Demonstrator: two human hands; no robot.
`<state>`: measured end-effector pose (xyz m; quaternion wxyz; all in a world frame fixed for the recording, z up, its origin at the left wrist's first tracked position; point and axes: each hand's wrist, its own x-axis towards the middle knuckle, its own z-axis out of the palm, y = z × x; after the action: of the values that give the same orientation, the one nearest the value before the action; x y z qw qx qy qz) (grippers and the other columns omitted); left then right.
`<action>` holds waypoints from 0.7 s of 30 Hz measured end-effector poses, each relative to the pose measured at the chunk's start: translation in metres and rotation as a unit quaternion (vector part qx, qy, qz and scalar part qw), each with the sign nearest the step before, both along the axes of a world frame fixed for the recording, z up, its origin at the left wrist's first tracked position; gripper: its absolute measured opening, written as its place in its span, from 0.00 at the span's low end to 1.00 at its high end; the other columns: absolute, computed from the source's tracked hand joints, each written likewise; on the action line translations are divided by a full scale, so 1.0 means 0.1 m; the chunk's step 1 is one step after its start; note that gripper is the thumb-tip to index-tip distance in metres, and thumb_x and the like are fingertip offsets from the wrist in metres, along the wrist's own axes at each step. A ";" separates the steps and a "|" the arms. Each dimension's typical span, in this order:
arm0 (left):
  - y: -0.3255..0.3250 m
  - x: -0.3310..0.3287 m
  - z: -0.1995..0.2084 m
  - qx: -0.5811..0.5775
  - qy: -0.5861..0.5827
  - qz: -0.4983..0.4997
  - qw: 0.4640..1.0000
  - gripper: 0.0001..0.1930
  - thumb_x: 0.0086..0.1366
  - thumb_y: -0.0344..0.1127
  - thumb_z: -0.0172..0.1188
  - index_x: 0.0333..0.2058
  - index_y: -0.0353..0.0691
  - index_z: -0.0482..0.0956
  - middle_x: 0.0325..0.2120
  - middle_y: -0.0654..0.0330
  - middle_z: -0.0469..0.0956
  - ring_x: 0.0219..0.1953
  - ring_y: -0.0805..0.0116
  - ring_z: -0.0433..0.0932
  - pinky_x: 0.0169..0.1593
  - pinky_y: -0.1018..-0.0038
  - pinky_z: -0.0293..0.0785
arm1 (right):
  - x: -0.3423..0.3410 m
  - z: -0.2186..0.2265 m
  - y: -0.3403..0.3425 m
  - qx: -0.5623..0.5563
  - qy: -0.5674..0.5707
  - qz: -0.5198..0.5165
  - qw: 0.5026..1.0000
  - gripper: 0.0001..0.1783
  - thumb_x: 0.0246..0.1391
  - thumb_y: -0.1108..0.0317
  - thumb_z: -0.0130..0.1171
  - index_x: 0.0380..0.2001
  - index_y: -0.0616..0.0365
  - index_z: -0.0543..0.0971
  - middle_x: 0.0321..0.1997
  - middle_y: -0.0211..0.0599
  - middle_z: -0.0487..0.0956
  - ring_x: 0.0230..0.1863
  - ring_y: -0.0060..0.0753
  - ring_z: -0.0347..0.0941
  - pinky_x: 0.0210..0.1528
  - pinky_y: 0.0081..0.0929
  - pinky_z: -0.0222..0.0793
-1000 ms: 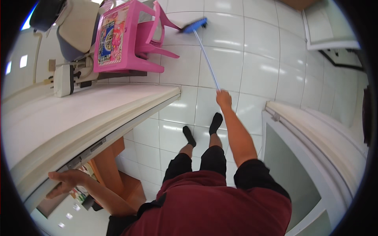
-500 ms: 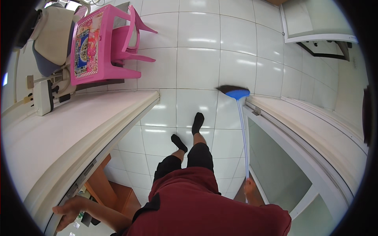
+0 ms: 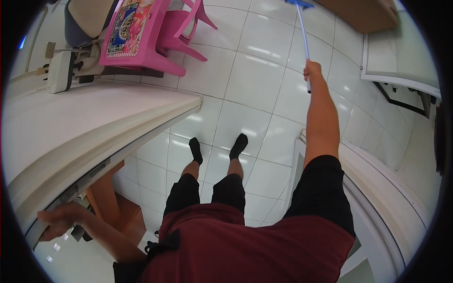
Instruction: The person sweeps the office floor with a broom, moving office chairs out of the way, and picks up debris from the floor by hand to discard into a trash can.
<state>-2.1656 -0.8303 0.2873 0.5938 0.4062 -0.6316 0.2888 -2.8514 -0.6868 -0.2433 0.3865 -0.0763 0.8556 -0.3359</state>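
My right arm stretches far forward over the tiled floor, and its hand [image 3: 313, 70] is closed round the end of a broom's light-blue handle [image 3: 303, 37]. The handle's dark tip pokes out just below my fist. The broom's blue head [image 3: 302, 4] lies at the top edge, partly cut off, its bristles out of view. At the lower left, my left hand [image 3: 61, 220] has its fingers hooked on the edge of the door frame [image 3: 96, 172]. Some of those fingers are slightly blurred.
A pink plastic table [image 3: 127, 33] and pink chair [image 3: 181, 30] stand at the upper left, beside a beige padded seat [image 3: 89, 19]. A brown box-like piece [image 3: 361, 14] is at the upper right. A white-framed glass panel [image 3: 401, 61] flanks the right wall.
My right hand has swung forward with the broom, pushing its head toward the top edge. My left foot has shifted, and my view has turned and moved forward. My left hand stays at the frame.
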 end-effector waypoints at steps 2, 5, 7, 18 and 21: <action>0.00 -0.01 -0.04 -0.006 0.041 0.025 0.999 0.39 0.53 0.44 0.65 0.56 0.28 0.55 0.48 0.44 0.63 0.48 0.56 0.69 0.49 0.64 0.72 | 0.50 0.04 0.02 0.028 0.065 0.038 0.997 0.27 0.62 0.49 0.43 0.18 0.59 0.73 0.11 0.38 0.71 0.11 0.37 0.68 0.19 0.36 0.67; -0.02 0.03 -0.08 -0.004 0.064 -0.021 0.998 0.43 0.53 0.44 0.65 0.59 0.28 0.52 0.49 0.43 0.63 0.47 0.56 0.70 0.49 0.66 0.73 | 1.83 0.08 0.97 -0.059 0.223 -0.012 0.973 0.22 0.64 0.53 0.44 0.26 0.59 0.72 0.15 0.36 0.70 0.11 0.32 0.66 0.16 0.36 0.64; -0.02 0.08 -0.08 0.006 0.040 -0.024 0.999 0.43 0.52 0.40 0.66 0.59 0.27 0.51 0.49 0.44 0.63 0.46 0.57 0.71 0.46 0.67 0.75 | 2.77 0.26 1.77 -0.041 0.193 -0.064 0.978 0.20 0.64 0.55 0.45 0.27 0.60 0.73 0.17 0.37 0.71 0.14 0.31 0.67 0.18 0.31 0.63; -0.03 -0.12 -0.06 -0.015 -0.133 0.111 0.985 0.53 0.55 0.51 0.66 0.65 0.29 0.40 0.61 0.33 0.47 0.63 0.41 0.53 0.59 0.54 0.62 | 4.86 1.24 4.14 0.238 0.045 0.051 0.969 0.18 0.61 0.57 0.48 0.35 0.63 0.76 0.31 0.56 0.79 0.35 0.62 0.76 0.38 0.49 0.70; 0.13 -0.12 -0.10 0.018 -0.115 -0.011 0.993 0.51 0.54 0.57 0.64 0.67 0.36 0.46 0.66 0.33 0.38 0.68 0.34 0.40 0.67 0.51 0.44 | 4.87 1.26 4.10 0.164 0.015 0.012 0.986 0.18 0.61 0.57 0.48 0.32 0.62 0.75 0.27 0.53 0.78 0.25 0.57 0.77 0.29 0.47 0.73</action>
<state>-2.1773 -0.8176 0.2771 0.5134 0.3740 -0.7050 0.3155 -2.3641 -0.2769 -0.1176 0.3848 -0.0278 0.9038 -0.1852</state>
